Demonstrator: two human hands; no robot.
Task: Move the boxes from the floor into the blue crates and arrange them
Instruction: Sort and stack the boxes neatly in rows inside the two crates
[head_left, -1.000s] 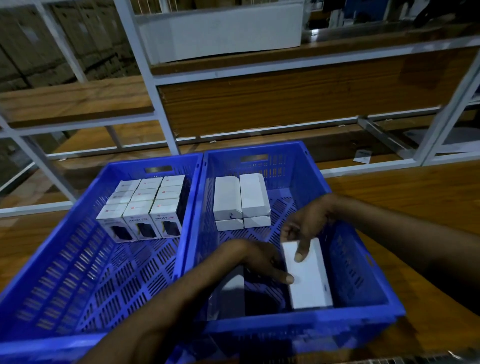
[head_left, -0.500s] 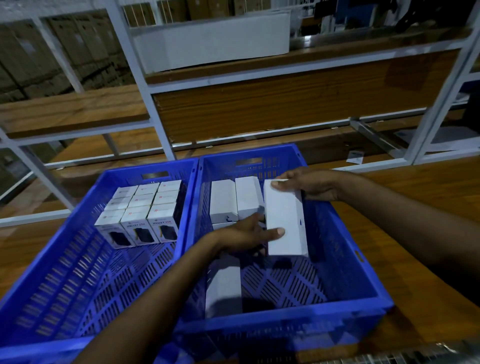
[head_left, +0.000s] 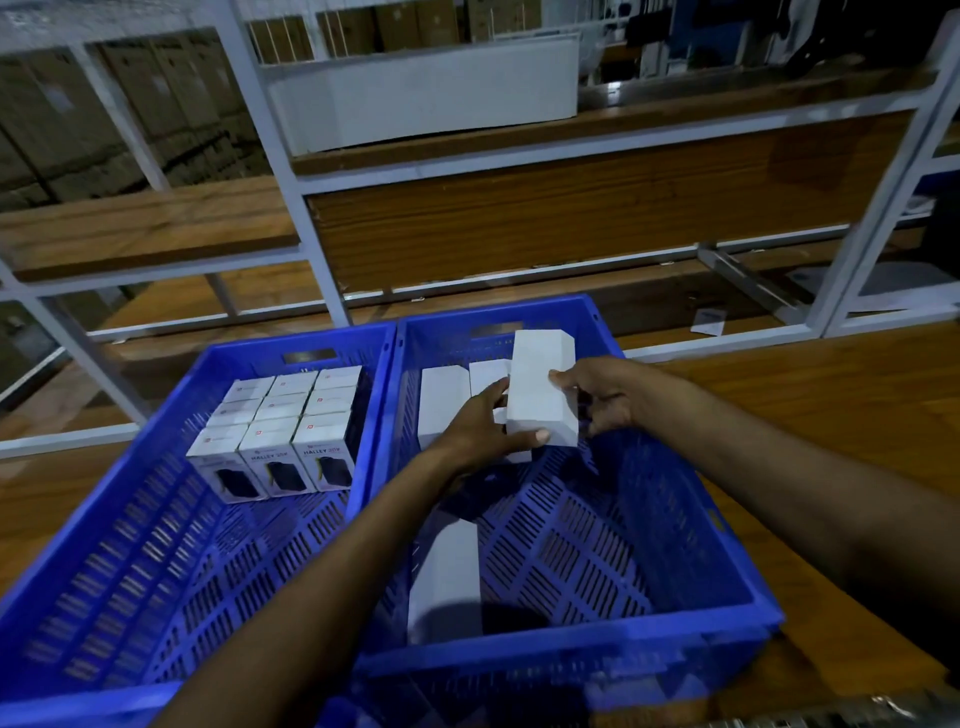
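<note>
Two blue crates stand side by side on the wooden floor. Over the far part of the right crate (head_left: 727, 561) I hold a long white box (head_left: 540, 384) tilted upright, my left hand (head_left: 483, 426) under its near end and my right hand (head_left: 602, 395) on its right side. Behind my left hand, white boxes (head_left: 441, 400) lie against the crate's far wall. Another white box (head_left: 447, 577) lies flat near the front of that crate. The left crate (head_left: 119, 561) holds several small printed boxes (head_left: 285, 421) packed in rows at its far end.
White metal shelving (head_left: 322, 275) with wooden boards stands right behind the crates. A small white item (head_left: 709, 322) lies on the lowest shelf at the right. Wooden floor (head_left: 831, 415) extends to the right of the crates.
Both hands lifted the white box from the crate floor at the front right, carried it toward the far wall and tipped it up beside the stacked white boxes.
</note>
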